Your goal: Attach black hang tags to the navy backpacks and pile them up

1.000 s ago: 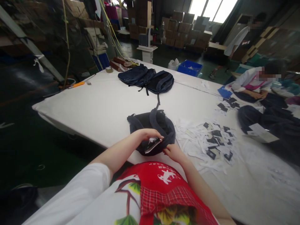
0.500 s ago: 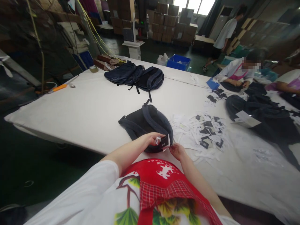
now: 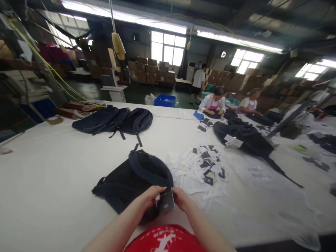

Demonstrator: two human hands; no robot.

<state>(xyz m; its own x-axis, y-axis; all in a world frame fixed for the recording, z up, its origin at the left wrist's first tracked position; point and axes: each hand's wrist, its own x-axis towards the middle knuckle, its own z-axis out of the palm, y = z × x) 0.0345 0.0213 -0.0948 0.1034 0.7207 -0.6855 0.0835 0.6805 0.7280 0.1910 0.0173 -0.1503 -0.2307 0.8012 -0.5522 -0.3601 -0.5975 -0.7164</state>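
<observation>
You have bare table [image 3: 39, 178] left of the backpack [image 3: 118, 178]; loose tags [image 3: 208, 161] crowd its right. Your left hand [image 3: 151, 197] pinches the black tag [image 3: 167, 202] over the bag's near-right edge, print facing you, long axis pointing away. Right hand [image 3: 182, 200] beside it: grip indeterminable.

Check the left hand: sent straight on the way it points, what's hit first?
Probably the right hand, just past the black tag held in the left hand. The backpack sits close too; depth there is unclear.
</observation>
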